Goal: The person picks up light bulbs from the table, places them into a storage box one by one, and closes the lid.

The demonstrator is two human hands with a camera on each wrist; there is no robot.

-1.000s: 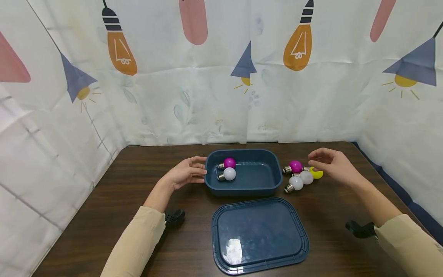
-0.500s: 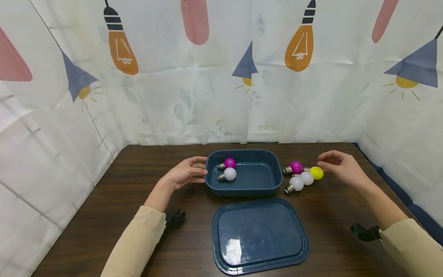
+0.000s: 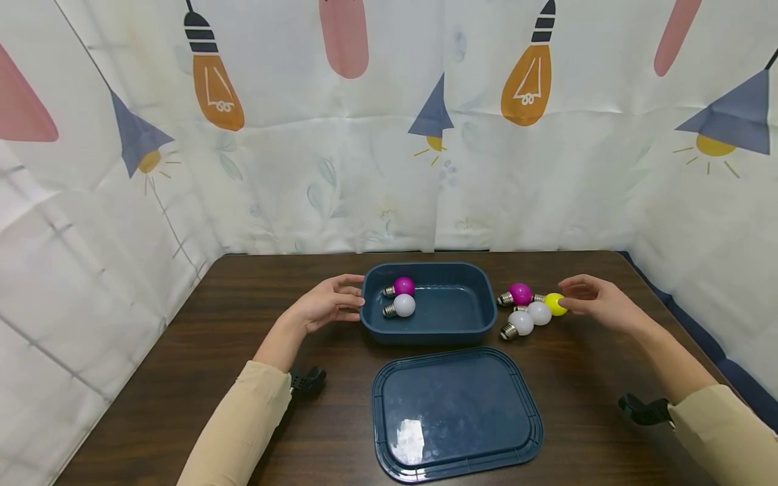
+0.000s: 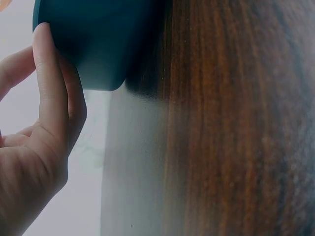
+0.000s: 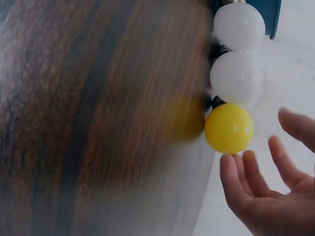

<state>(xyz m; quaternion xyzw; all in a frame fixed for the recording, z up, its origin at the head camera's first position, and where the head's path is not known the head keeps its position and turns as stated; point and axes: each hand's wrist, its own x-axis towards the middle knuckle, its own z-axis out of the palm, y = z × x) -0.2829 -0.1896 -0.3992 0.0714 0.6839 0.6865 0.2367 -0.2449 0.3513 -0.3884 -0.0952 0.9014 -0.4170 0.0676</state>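
A blue rectangular box (image 3: 452, 331) holds a magenta bulb (image 3: 404, 286) and a white bulb (image 3: 404, 306) at its left end. My left hand (image 3: 325, 302) touches the box's left end with extended fingers, also seen against the outer wall (image 4: 93, 44) in the left wrist view. Right of the box lie loose bulbs: a magenta bulb (image 3: 520, 293), two white bulbs, one of them nearer me (image 3: 521, 322), and a yellow bulb (image 3: 554, 304). Beside the yellow bulb is my right hand (image 3: 598, 302), loosely bent; in the right wrist view its fingertips (image 5: 228, 162) are at the bulb's edge, nothing gripped.
A blue lid (image 3: 457, 412) lies on the dark wooden table (image 3: 182, 378), in front of the box. Patterned white cloth (image 3: 273, 189) hangs at the back and sides. Black wrist straps with camera mounts (image 3: 645, 410) sit at both cuffs.
My right hand drew back to the right from over the yellow bulb, uncovering it, then lowered slightly beside it. The left hand, box, lid and bulbs stay where they were.
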